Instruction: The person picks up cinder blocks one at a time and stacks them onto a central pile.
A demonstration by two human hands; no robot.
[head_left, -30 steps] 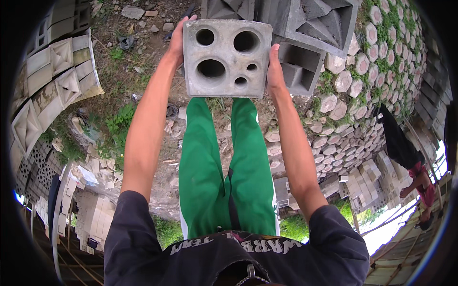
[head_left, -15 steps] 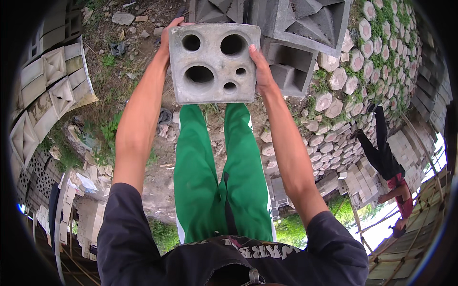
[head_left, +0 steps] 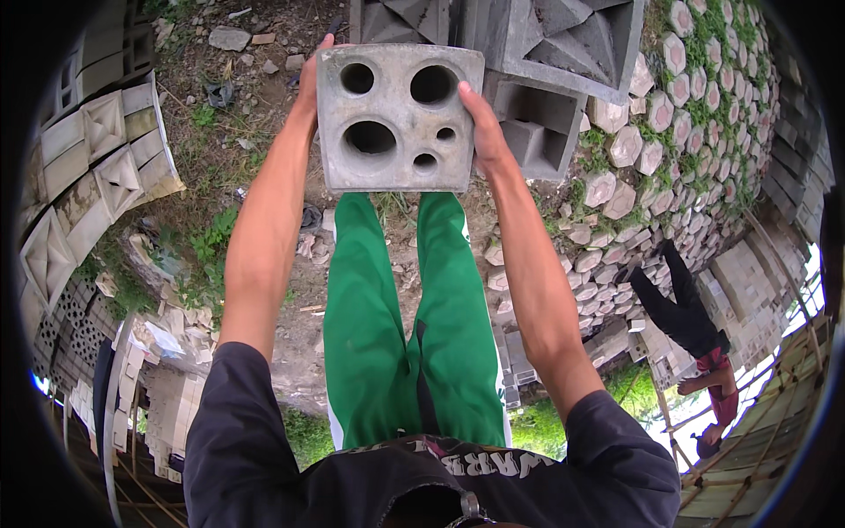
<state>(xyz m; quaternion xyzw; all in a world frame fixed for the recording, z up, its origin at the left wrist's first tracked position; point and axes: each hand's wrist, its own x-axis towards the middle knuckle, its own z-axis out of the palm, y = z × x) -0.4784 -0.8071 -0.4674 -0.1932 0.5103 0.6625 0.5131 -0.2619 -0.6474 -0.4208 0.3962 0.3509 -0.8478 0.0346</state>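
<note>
A grey concrete ventilation block [head_left: 400, 110], square-faced with several round holes of different sizes, is held up in front of my legs. My left hand [head_left: 310, 77] grips its left side, with most of its fingers hidden behind the edge. On the right side my right hand [head_left: 484, 132] presses against the block, its thumb lying along the front edge beside the upper right hole. Behind the held block, at the upper right, stand a larger block with a pyramid-shaped pattern [head_left: 572, 40] and a block with a stepped hollow [head_left: 532, 132].
Another patterned block [head_left: 400, 19] sits at the top. Leaning pale blocks [head_left: 101, 123] line the left. Hexagonal pavers [head_left: 625, 145] with grass between them cover the right. A person in dark trousers [head_left: 673, 299] is farther off at the right. Stones [head_left: 229, 38] lie on the dirt.
The block and both my hands stay almost in place, shifting very slightly right in view. The other person at the right has moved leftward in the picture.
</note>
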